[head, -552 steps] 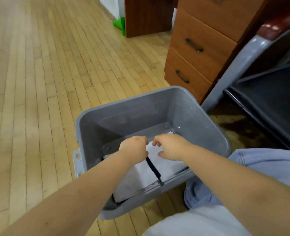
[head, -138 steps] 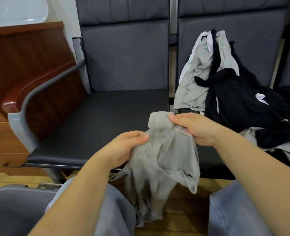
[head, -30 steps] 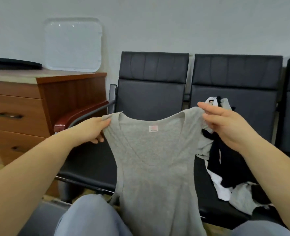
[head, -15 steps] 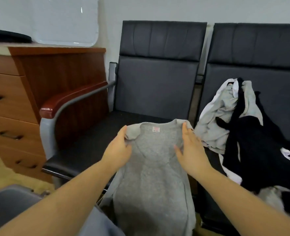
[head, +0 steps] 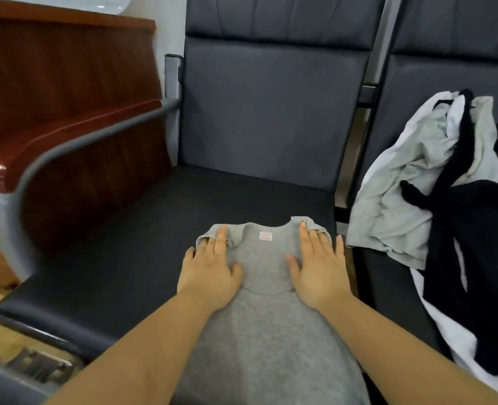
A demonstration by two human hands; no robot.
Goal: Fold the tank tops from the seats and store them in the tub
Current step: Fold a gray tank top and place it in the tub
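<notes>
Hands flat on a grey tank top [head: 266, 323] that's spread neck-away on the dark seat [head: 119, 258]. Left hand [head: 209, 273] presses the shoulder strap at about 11 o'clock of the shirt, fingers straight; right hand [head: 318, 270] does the same at 1 o'clock, fingers spread. Tub [head: 5, 387] corner sits at 8 o'clock. Pile of tank tops [head: 435, 200] waits at 2 o'clock on the next seat.
</notes>
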